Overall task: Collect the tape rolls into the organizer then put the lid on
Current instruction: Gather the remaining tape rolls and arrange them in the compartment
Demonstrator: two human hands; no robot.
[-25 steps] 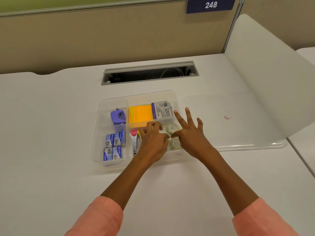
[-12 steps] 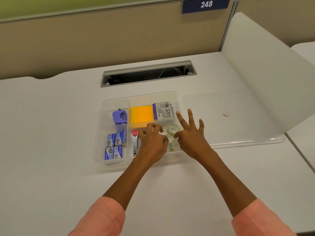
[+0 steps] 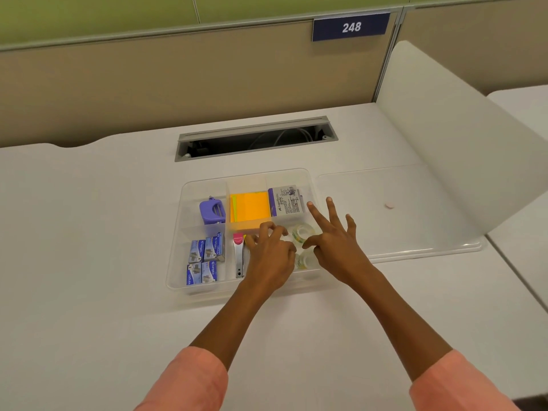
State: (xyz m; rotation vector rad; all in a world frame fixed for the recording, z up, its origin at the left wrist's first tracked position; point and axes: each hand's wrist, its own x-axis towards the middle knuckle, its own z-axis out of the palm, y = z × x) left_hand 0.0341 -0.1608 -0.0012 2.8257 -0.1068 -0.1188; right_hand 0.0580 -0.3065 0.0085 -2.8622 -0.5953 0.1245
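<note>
The clear organizer (image 3: pixel 175 262) lies at the middle of the white desk. Two clear tape rolls sit in its front right compartment, one roll (image 3: pixel 301 232) behind the other roll (image 3: pixel 306 261). My left hand (image 3: pixel 271 259) hovers over that compartment's left side with its fingers curled down, and what lies under them is hidden. My right hand (image 3: pixel 335 247) is beside it, with three fingers splayed upward and its thumb and bent forefinger touching down between the two rolls. The clear lid (image 3: pixel 415 232) lies flat to the right of the organizer, with a small pink knob (image 3: pixel 389 205) on it.
Other compartments hold a purple punch (image 3: pixel 211 211), orange sticky notes (image 3: pixel 250 206), a white-and-purple box (image 3: pixel 287 200), blue staple boxes (image 3: pixel 204 259) and a pink-topped clipper (image 3: pixel 238 258). A cable slot (image 3: pixel 255 139) opens behind. A white divider panel (image 3: pixel 459 161) stands at right.
Both hands stay over the tape compartment and have hardly moved. The left fingers have shifted slightly.
</note>
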